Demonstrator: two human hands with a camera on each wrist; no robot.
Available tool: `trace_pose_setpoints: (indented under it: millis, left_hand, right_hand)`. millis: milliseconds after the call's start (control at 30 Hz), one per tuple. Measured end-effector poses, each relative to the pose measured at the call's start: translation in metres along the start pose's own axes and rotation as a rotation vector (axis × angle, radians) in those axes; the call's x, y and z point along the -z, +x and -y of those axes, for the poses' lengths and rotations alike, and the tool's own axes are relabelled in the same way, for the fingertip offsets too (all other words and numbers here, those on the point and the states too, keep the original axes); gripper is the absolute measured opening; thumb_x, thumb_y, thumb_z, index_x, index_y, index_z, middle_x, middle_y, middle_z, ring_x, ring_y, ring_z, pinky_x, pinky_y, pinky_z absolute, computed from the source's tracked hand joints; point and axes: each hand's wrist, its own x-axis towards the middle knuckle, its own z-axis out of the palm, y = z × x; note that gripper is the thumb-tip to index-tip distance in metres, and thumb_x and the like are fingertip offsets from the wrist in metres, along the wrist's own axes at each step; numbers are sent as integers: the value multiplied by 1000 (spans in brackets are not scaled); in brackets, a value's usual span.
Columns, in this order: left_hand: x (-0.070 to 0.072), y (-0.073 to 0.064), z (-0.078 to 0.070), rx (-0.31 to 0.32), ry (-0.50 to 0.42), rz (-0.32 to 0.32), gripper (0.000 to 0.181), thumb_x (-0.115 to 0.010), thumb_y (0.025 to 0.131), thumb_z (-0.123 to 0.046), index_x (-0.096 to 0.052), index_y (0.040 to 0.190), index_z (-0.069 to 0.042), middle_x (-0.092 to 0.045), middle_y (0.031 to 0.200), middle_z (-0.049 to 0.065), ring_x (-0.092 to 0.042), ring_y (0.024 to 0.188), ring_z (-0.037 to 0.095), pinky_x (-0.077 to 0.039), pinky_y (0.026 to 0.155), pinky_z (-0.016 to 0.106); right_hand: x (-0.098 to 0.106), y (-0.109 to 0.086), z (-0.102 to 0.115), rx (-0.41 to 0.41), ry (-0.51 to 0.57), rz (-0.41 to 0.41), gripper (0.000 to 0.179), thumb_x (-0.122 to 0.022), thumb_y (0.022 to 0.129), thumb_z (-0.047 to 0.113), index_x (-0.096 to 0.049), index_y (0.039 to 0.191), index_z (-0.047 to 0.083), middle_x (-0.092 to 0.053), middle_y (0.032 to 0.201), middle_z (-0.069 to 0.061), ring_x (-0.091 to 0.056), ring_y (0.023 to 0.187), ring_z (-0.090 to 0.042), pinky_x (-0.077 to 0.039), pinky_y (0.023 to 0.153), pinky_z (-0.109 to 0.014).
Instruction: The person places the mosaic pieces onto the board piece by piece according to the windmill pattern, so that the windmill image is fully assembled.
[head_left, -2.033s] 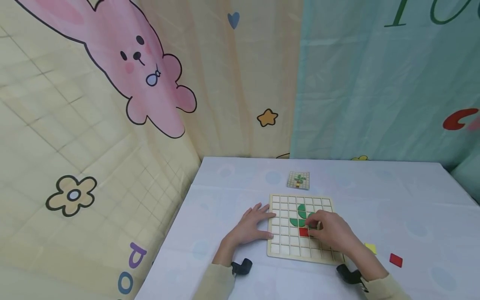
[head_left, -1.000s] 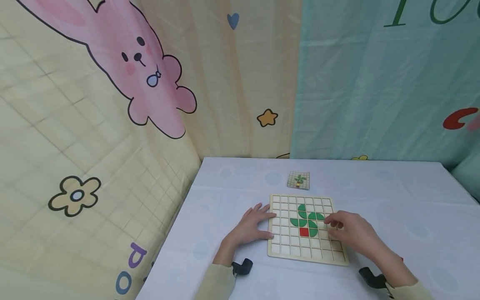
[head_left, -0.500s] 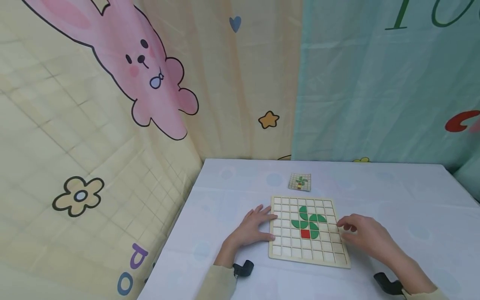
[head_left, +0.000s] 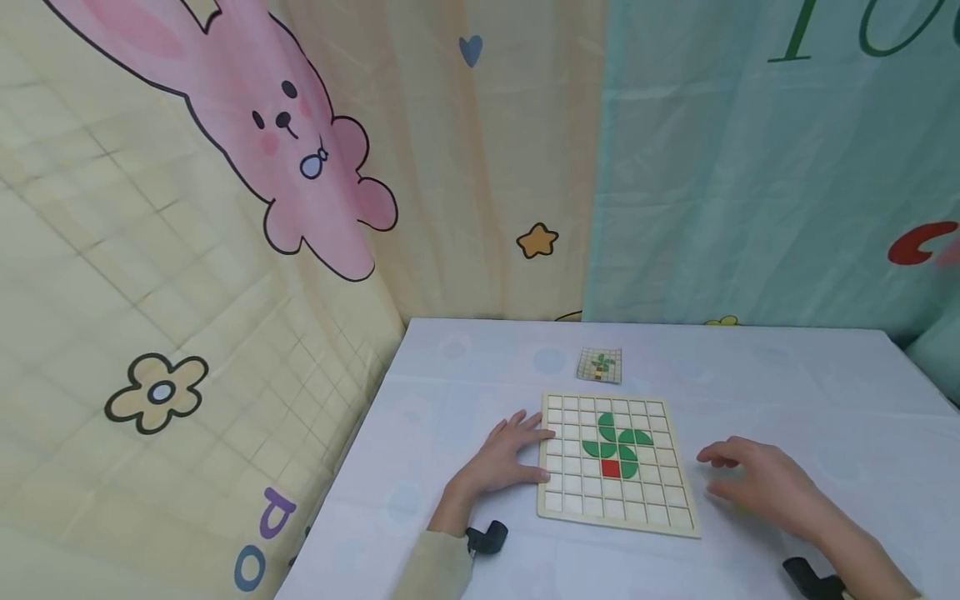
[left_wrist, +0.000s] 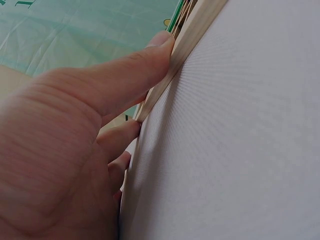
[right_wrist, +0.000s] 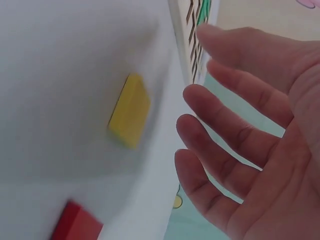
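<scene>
My left hand rests at the left edge of a wooden grid board, its spread thumb and fingertips touching the rim. On the board, several green quarter-round pieces form a pinwheel, and a red square piece sits just below its centre. To the right of the board my right hand hovers over the table with loosely bent fingers and holds nothing. Near it in the right wrist view lie a yellow square piece and another red piece; the hand and arm mostly cover both in the head view.
A small pattern card lies behind the board, showing a green pinwheel on a grid. The white-covered table extends to the right, and printed curtains hang behind it.
My right hand has drawn back from the pinwheel on the board and moved right, off the board, leaving the red square in its cell. My left hand stays at the board's edge.
</scene>
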Motion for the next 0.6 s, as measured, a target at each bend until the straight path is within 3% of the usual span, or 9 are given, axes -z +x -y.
trace_pose_setpoints:
  millis: [367,600]
  left_hand:
    - [2,2,1,0,6,3,69,-79,84,-46,-54,146,-30,-29,163,-6,-10,154,23,-7,123,48]
    - [-1,1,1,12,5,3,69,-78,84,-47,-54,146,-30,-29,163,-6,-10,154,21,-6,123,48]
  right_hand:
    - [4,-11,-34,-27,16,29,48,-89,71,42,-74,112,20,-66,104,4,-62,98,-24,-52,80,-47]
    - [1,-14,-42,-39,-38,13,44,-92,67,41,-76,102,20,-63,98,3,-59,92,-24,-51,78,-49]
